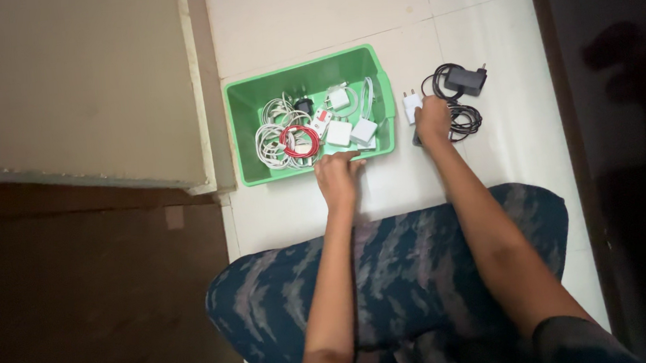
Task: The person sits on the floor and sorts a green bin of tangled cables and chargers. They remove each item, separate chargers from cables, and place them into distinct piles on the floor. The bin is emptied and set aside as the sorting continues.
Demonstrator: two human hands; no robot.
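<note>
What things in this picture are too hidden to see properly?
- Head view: the right hand covers whatever its fingers touch beside the white plug and black charger.
- The left hand hides part of the green bin front rim.
- The tangled white cables are too small to count.

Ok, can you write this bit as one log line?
left hand: on green bin rim | right hand: on black cable | white charger: floor

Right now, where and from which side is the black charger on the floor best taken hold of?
Grip the black charger by its blocky body, coming from above. Its prongs point right and its coiled cable trails toward the right hand, so the body looks like the only firm part.
</note>
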